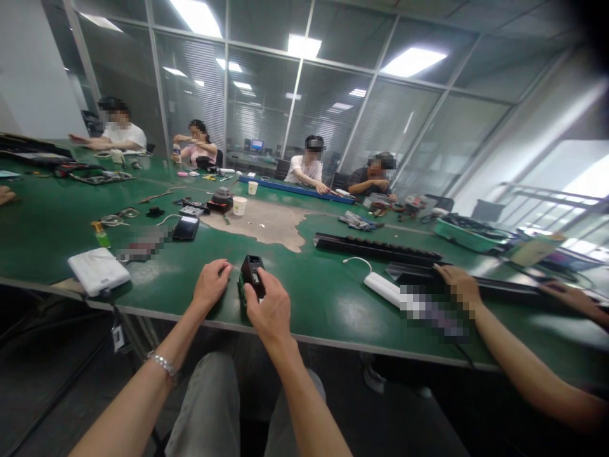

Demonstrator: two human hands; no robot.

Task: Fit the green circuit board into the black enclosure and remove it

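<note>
Black device [253, 274] gripped by right fingers [269, 303], its underside hidden, left fingers [212, 284] loosely curled beside it, paper cups [239, 205] beyond the fingertips, contents unclear.

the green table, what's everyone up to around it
At the near edge of the green table, the camera wearer's right hand holds a small black boxy part; the left hand is half curled just beside it. To the right, another person's hands are at a long black bar. Across the table, a person in a white shirt reaches over a long blue bar.
</note>
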